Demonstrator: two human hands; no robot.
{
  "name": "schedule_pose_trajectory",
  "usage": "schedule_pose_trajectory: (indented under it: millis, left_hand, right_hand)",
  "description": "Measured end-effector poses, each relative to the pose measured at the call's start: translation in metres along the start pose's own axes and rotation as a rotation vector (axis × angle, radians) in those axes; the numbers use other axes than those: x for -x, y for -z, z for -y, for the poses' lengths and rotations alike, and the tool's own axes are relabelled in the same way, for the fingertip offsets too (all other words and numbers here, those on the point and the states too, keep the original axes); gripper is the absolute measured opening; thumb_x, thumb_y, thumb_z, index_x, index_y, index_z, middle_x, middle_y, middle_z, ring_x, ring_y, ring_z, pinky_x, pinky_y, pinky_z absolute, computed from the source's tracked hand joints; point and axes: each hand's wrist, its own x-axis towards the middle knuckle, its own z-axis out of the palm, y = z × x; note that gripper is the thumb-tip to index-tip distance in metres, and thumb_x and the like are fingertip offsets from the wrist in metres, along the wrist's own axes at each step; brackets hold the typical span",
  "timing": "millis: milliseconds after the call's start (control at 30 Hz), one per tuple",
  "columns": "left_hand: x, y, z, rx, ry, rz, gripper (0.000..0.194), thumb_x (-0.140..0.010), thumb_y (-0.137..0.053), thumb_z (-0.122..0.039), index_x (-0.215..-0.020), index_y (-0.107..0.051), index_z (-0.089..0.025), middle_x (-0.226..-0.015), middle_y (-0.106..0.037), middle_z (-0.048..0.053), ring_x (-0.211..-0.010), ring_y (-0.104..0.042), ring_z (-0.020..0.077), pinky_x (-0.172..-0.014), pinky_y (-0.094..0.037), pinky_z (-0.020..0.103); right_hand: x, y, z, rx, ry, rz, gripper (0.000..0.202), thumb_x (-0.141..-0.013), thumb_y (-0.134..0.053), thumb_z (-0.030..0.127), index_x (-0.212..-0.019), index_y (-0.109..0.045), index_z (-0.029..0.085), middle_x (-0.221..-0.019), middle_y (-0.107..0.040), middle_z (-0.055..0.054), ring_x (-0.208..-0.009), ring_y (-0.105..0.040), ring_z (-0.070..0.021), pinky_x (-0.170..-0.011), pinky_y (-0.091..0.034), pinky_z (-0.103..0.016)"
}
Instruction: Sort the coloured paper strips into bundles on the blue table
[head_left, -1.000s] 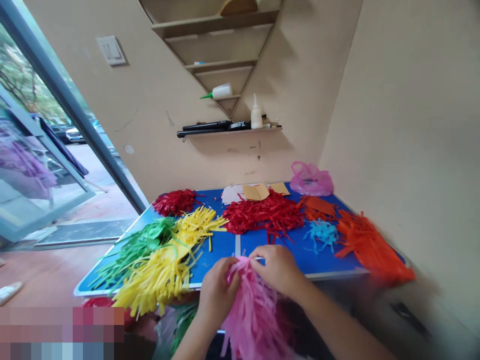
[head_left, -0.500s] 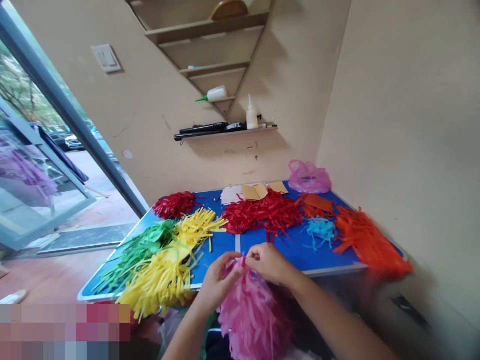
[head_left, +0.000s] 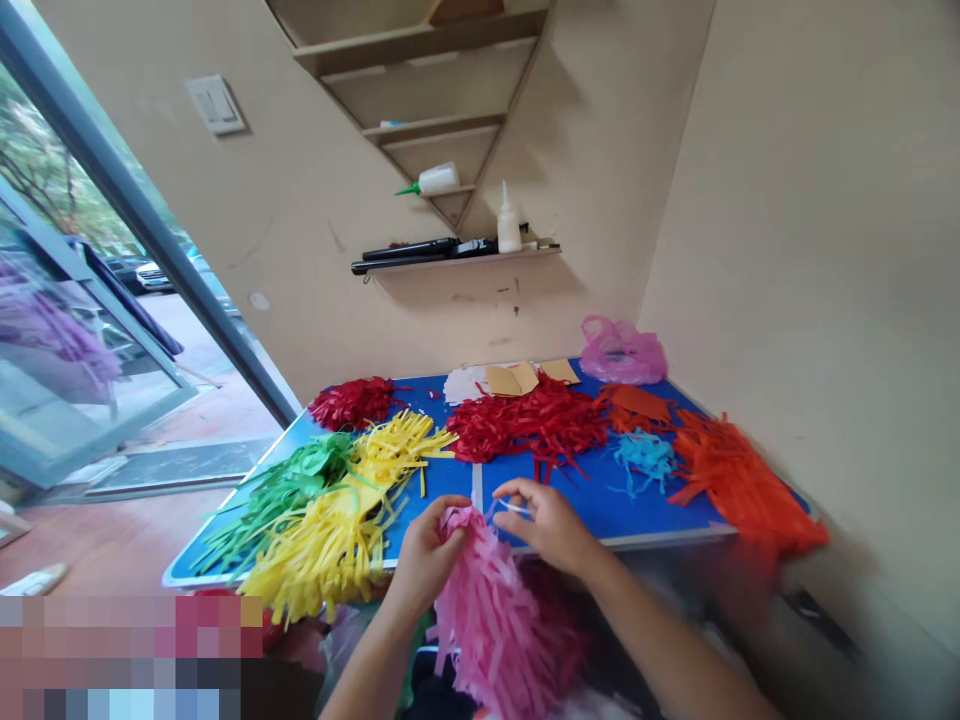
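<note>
Two bare hands at the lower middle of the frame, both busy with one pink paper tassel [head_left: 491, 620]. Left hand [head_left: 424, 560] closed around the gathered top of the tassel, fingers [head_left: 442, 528] clamped on the pink strips. Right hand [head_left: 551, 525] just beside it, to the right, fingers pinched together on a thin white piece [head_left: 514, 507] near the tassel top; what this piece is, impossible to tell. Pink tassel hanging down from the hands, in front of the near edge of the bench [head_left: 592, 500], its strips spreading toward the bottom of the frame.

Many piles of cut paper strips on the blue bench. Yellow strips [head_left: 337, 520] at the left of the middle, touching green strips [head_left: 277, 490] further left. Dark red bundle [head_left: 352, 402] behind these, toward the wall. Big red pile [head_left: 536, 425] in the middle of the bench, above the hands. Small light blue pile [head_left: 643, 458] to the right of it, and orange strips [head_left: 739, 485] at the right edge, partly hanging over. Smaller orange pile [head_left: 634, 405] behind the blue one. Pink plastic bag [head_left: 622, 352] at the far right corner, by the wall. Some tan card pieces [head_left: 517, 378] and a white sheet [head_left: 465, 383] at the far edge.

On the wall in the upper middle, a triangular shelf [head_left: 427, 130] with a white bottle [head_left: 510, 225] standing and another bottle with green tip [head_left: 435, 180] lying on its side. Light switch [head_left: 216, 104] in the upper left.
</note>
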Motion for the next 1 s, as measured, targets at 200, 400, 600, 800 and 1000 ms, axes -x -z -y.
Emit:
schedule_pose_trajectory:
  millis: [200,400,600,800,1000]
  left_hand:
    - [0.000,-0.008,0.001,-0.091,-0.028,0.032,0.030,-0.075,-0.053,-0.026,-0.100,-0.066,-0.019,-0.093,-0.073,0.005,-0.089,-0.065,0.0221,-0.081,-0.048,0.032]
    - [-0.009,0.006,-0.004,-0.119,-0.024,0.194,0.027,-0.071,-0.056,-0.021,-0.093,-0.071,-0.017,-0.093,-0.075,0.006,-0.090,-0.066,0.0232,-0.083,-0.047,0.032]
    - [-0.017,0.018,-0.012,-0.080,-0.006,0.400,0.040,-0.081,-0.059,-0.048,-0.098,-0.073,-0.015,-0.096,-0.075,0.009,-0.088,-0.068,0.0225,-0.077,-0.051,0.028]
    - [-0.013,0.007,-0.009,-0.238,-0.071,0.350,0.032,-0.082,-0.057,-0.038,-0.102,-0.073,-0.018,-0.098,-0.075,0.007,-0.089,-0.067,0.0221,-0.079,-0.050,0.028]
    - [-0.016,0.013,-0.021,-0.403,-0.152,0.373,0.032,-0.076,-0.050,-0.020,-0.093,-0.076,-0.021,-0.092,-0.075,0.006,-0.086,-0.066,0.0212,-0.079,-0.045,0.028]
  right_hand:
    - [0.011,-0.017,0.016,0.295,0.077,-0.002,0.017,-0.083,-0.060,0.026,-0.096,-0.070,0.024,-0.089,-0.074,-0.001,-0.086,-0.068,-0.0177,-0.076,-0.046,-0.025]
    - [-0.002,-0.011,0.019,0.562,-0.012,0.203,0.026,-0.077,-0.058,0.023,-0.097,-0.075,0.027,-0.090,-0.077,0.000,-0.086,-0.070,-0.0181,-0.069,-0.045,-0.023]
    - [-0.011,-0.009,0.025,0.565,-0.036,0.243,0.018,-0.078,-0.060,0.029,-0.080,-0.077,0.024,-0.080,-0.077,-0.001,-0.074,-0.069,-0.0159,-0.056,-0.037,-0.022]
    - [-0.011,-0.007,0.031,0.589,-0.016,0.247,0.020,-0.081,-0.058,0.029,-0.078,-0.077,0.024,-0.082,-0.077,-0.002,-0.077,-0.068,-0.0169,-0.059,-0.035,-0.024]
    - [-0.010,0.000,0.039,0.565,0.006,0.257,0.018,-0.080,-0.060,0.030,-0.083,-0.077,0.025,-0.085,-0.077,-0.001,-0.080,-0.068,-0.0172,-0.063,-0.040,-0.024]
